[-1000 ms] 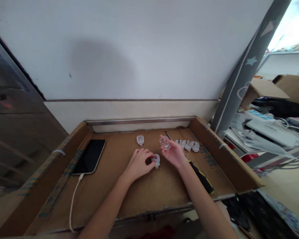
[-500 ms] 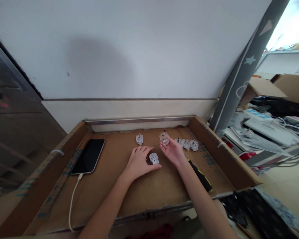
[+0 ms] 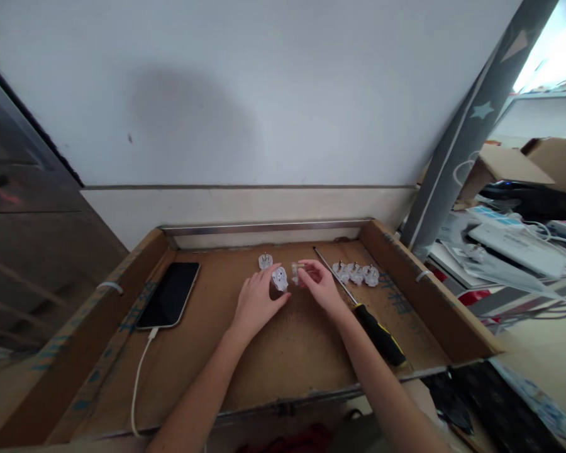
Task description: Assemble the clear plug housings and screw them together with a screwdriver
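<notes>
My left hand (image 3: 259, 296) is closed on a white plug cover (image 3: 279, 279) with small holes in its face, held between thumb and fingers. Just to the right, my right hand (image 3: 318, 283) pinches a clear plug base (image 3: 295, 272), with a small gap between the two parts. Behind my left fingers lies another clear plug base (image 3: 265, 260), pins up. Three more plug bases (image 3: 355, 272) stand in a row to the right of my right hand. Between them and my right arm lies a screwdriver (image 3: 380, 335) with a black and yellow handle.
A cardboard tray (image 3: 245, 377) with raised sides lies under everything. At its left is a phone (image 3: 170, 296) with a white cable (image 3: 138, 377) plugged in. A wall (image 3: 264, 126) rises behind. A grey padded post (image 3: 453, 145) and piled boxes and cables stand at the right.
My left hand has lifted the plug cover and moved it up and away. My right hand has brought the clear plug base left towards it and turned it. More of the screwdriver shows.
</notes>
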A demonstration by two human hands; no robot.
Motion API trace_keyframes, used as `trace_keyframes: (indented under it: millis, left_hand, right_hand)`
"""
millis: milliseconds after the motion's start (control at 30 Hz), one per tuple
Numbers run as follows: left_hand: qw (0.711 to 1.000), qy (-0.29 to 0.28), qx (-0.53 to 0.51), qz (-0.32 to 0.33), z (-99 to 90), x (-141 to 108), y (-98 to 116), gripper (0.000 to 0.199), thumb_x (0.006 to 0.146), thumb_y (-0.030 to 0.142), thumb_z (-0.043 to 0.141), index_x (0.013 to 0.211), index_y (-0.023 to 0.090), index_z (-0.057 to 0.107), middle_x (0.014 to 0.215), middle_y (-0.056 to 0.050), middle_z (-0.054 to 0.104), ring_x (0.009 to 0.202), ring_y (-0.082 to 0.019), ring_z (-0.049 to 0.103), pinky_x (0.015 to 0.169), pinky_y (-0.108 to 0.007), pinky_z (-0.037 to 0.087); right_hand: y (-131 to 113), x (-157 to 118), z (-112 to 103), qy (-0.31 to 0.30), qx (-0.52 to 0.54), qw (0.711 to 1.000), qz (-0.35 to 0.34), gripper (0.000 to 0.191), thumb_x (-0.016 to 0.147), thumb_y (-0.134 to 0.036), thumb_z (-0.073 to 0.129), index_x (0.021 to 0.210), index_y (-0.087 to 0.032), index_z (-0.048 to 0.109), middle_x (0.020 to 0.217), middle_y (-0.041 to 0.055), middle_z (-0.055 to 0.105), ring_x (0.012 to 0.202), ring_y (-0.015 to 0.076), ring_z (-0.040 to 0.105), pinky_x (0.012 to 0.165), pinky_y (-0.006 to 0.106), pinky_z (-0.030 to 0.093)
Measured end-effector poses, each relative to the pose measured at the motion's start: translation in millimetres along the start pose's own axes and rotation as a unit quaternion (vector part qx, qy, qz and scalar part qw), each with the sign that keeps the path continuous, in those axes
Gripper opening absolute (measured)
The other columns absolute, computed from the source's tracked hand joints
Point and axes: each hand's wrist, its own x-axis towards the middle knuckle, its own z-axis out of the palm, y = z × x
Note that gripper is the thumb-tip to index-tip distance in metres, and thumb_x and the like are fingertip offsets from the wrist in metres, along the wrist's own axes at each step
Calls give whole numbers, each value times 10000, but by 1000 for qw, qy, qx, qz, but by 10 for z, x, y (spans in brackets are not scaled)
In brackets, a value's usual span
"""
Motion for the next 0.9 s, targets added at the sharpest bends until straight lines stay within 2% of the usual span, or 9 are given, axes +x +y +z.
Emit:
trace_keyframes:
  millis: [167,333,600,900]
  left_hand:
    - [1000,1,-10,0,25,12,-6,558,766,264,616,1284,238,413,1269,-50,550,1092,-239,531,903,-376,404]
    - [1000,-2,-6,7,40,28,-12,545,771,252,594,1288,236,420,1269,-57,551,1081,-251,542,902,-397,413]
    - [999,-3,-51,18,38,22,-5,575,769,206,579,1316,230,404,1209,-64,576,1086,-232,540,923,-374,430]
    - [999,10,-48,8,37,18,2,590,766,214,594,1325,242,405,1151,-57,597,1044,-228,557,906,-365,445]
  right_hand:
    - [-11,-130,146,-6,-144,984,-104,320,875,-365,507,1065,-110,539,1025,70,540,887,95,530,809,278,495]
    - [-8,-193,225,30,-220,961,-166,345,898,-401,450,1104,-136,529,1049,77,530,914,102,518,843,295,481]
    - [10,-208,252,40,-277,941,-190,352,903,-409,437,1108,-138,528,1016,71,536,881,94,519,828,288,481]
    - [-11,-219,278,65,-273,940,-196,352,905,-409,433,1107,-135,524,1012,71,535,866,90,519,807,276,485]
